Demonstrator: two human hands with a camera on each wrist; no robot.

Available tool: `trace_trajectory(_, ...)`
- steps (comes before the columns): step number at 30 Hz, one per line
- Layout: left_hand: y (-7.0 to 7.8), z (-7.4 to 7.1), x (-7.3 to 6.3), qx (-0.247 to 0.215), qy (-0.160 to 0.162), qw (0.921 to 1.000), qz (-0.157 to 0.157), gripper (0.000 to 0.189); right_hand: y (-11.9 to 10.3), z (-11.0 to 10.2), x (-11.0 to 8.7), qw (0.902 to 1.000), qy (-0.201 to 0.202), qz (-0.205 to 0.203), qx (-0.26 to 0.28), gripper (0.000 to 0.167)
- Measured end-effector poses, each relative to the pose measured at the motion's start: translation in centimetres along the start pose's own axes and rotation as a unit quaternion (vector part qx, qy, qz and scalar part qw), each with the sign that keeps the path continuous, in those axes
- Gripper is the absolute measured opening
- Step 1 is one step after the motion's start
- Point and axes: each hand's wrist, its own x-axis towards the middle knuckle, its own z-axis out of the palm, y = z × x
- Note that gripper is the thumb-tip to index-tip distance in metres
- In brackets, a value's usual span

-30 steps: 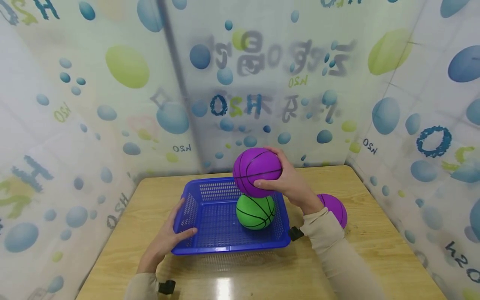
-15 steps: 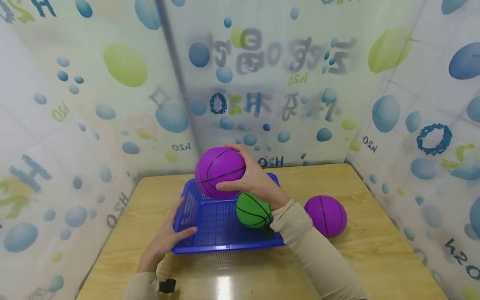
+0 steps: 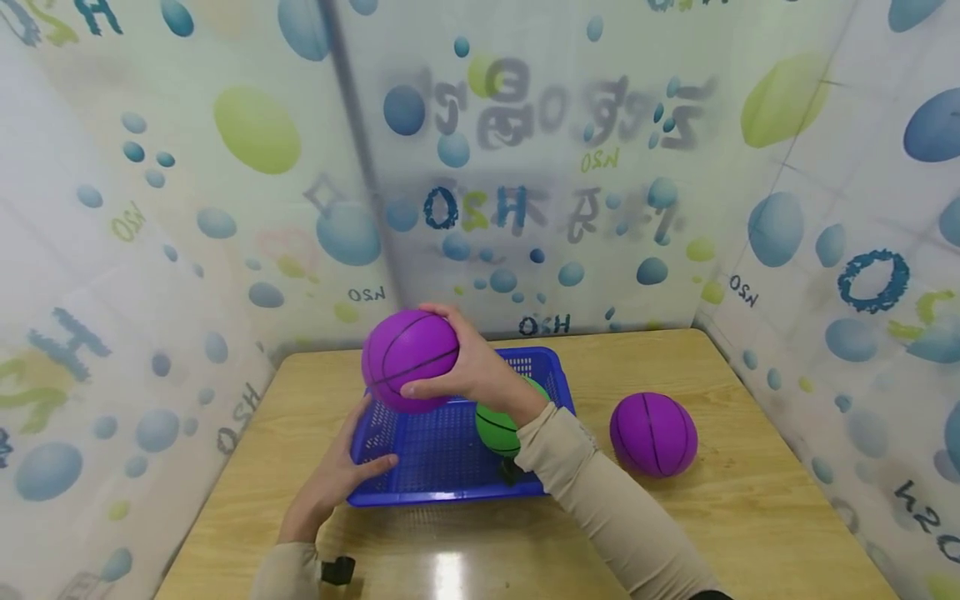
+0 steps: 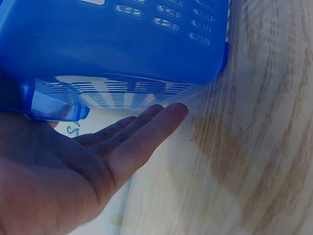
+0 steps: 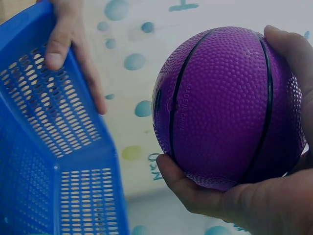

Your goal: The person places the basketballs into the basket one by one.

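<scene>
My right hand (image 3: 472,367) grips a purple toy basketball (image 3: 409,360) with black lines, thumb on the near side and fingers over the far side. The ball hangs over the left end of a blue plastic basket (image 3: 420,498), and the right wrist view shows the ball (image 5: 220,107) beside the basket wall (image 5: 88,200). My left hand (image 3: 337,473) holds the basket's left rim, thumb inside and fingers along the outer wall. In the left wrist view those fingers (image 4: 142,132) lie fairly straight under the rim. A green ball (image 3: 497,430) sits in the basket, partly covered by my right wrist.
Another purple basketball (image 3: 653,435) rests on the wooden table (image 3: 750,500) to the right of the basket. Patterned curtains (image 3: 480,167) with blue and green dots stand behind the table and at both sides.
My right hand has carried the purple basketball leftward, from above the green ball to the basket's left end. The purple ball on the table shows fully now. My left hand stays on the rim.
</scene>
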Motion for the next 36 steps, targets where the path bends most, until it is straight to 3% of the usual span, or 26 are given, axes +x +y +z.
trace_trajectory(6,0.1,0.0,0.1,0.002,-0.007,0.9999,-0.007,0.119,1.3,0.8,-0.1,0.9987,0.005,0.018,-0.047,0.106)
trace_trajectory(15,0.3,-0.1,0.0,-0.009,-0.016,0.9997,-0.014,0.121,3.2,1.8,-0.3,0.9923,0.010,0.012,-0.123,0.109)
trace_trajectory(27,0.0,-0.1,0.3,-0.008,-0.016,0.9998,-0.011,0.127,2.8,1.6,-0.7,0.9817,0.007,0.023,-0.189,0.118)
trace_trajectory(36,-0.1,-0.3,0.3,0.006,-0.020,0.9997,-0.012,0.130,2.6,1.2,-1.0,0.9810,0.013,0.028,-0.191,0.117)
